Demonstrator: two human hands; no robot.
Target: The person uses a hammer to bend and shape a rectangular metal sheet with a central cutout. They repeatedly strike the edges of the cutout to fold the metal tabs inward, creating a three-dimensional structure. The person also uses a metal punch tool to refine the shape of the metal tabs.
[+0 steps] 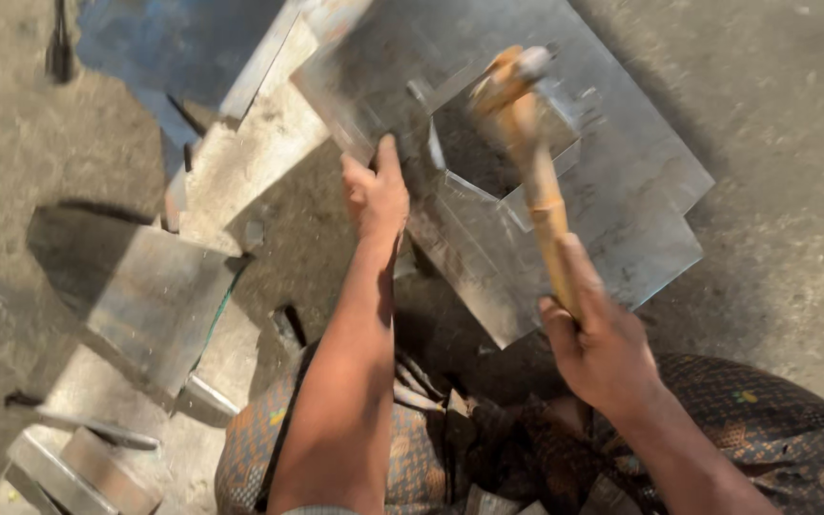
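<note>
2 hands work a folded metal sheet [612,191] lying on the floor [793,86]. Left hand [377,195] clamps its fingers on the sheet's edge, steadying it. Right hand [603,343], fingers wrapped round a hammer [531,143] handle, holds the head above the fold.

Left hand [375,195] grips sheet metal [612,181]; right hand [598,348] holds hammer [526,143].

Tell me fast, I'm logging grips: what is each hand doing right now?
Left hand: closed on the edge of the metal sheet.
Right hand: closed around the wooden handle of the hammer, its head blurred.
</note>
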